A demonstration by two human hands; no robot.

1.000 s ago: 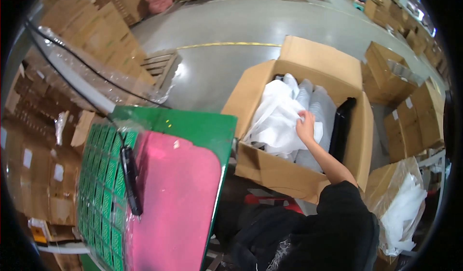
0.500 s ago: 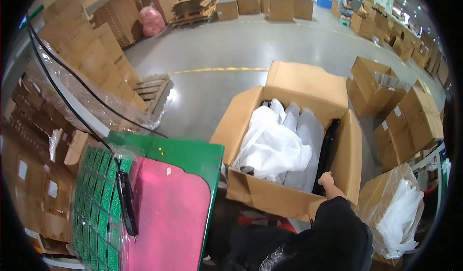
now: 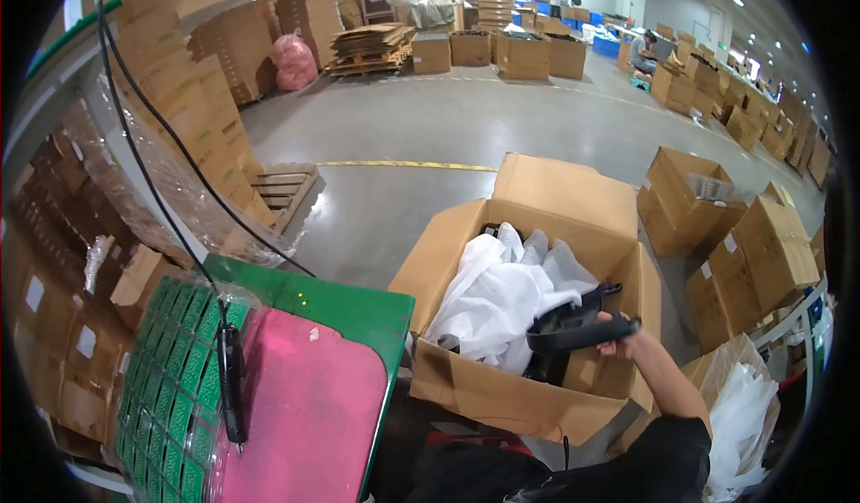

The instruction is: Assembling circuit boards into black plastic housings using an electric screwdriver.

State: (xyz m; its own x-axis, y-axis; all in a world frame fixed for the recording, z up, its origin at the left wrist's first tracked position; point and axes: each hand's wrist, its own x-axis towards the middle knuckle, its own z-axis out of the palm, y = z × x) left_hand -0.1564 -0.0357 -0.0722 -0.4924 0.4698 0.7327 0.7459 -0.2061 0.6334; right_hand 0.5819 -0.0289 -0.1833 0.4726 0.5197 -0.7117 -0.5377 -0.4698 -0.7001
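My right hand (image 3: 614,345) is closed around one end of a long black plastic housing (image 3: 571,331) with raised, curved edges. The housing tilts above the right side of an open cardboard box (image 3: 506,402). White foam wrapping (image 3: 491,292) fills the left and middle of that box, and dark pieces show at the bottom beneath the housing. My left hand is out of sight.
Left of the box stands a green table (image 3: 381,299) with a pink mat (image 3: 309,395), a black corded electric screwdriver (image 3: 232,386) and a tray of green circuit boards (image 3: 170,386). Cartons (image 3: 690,203) and a bag of white wrapping (image 3: 742,413) stand at the right.
My right hand has lifted the black housing from the box's right side and turned it across the opening. The white wrapping has shifted, and the view has tilted up.
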